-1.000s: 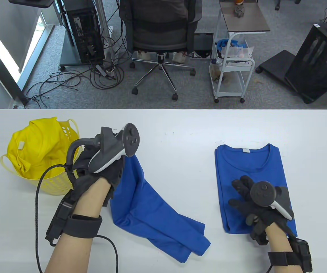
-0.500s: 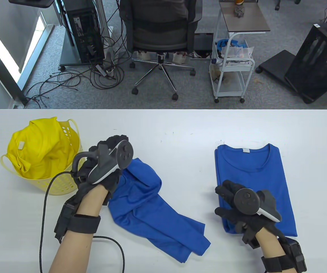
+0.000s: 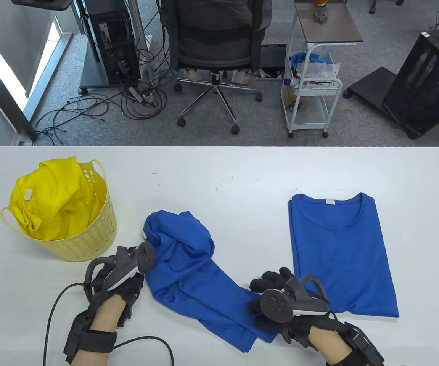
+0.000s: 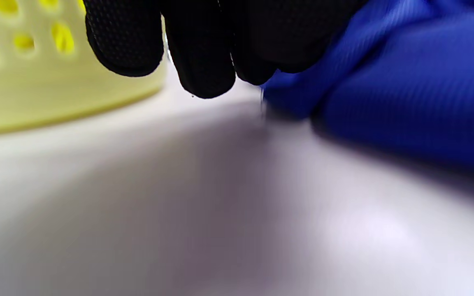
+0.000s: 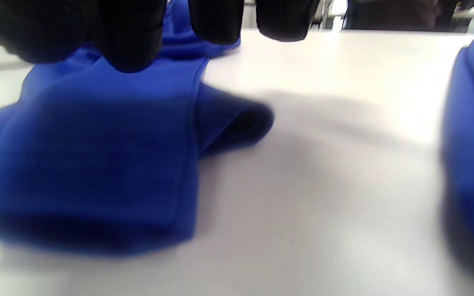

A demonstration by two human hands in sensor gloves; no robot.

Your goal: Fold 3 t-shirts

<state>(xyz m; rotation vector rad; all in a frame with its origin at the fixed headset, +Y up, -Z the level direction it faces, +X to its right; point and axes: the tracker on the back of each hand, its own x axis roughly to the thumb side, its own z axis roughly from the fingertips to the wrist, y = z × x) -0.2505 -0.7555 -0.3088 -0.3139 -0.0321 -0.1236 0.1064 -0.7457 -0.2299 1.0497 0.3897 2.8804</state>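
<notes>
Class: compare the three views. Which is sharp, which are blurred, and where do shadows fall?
Table view: sharp, evenly lit. Left wrist view: basket and crumpled blue shirt soft, with a shadow on the table. Right wrist view: blurred, shadow beside the shirt.

The table view looks down from above me, facing away from my body: white table (image 3: 242,171) across the lower frame, office floor beyond at the top. My left wrist view sits low, almost skimming the tabletop, my fingers (image 4: 204,49) hanging from the top edge, yellow basket (image 4: 35,82) upper left, crumpled blue t-shirt (image 4: 405,90) upper right. My right wrist view is equally low and close, with that same shirt filling its left. All three views share that shirt and the tabletop.
</notes>
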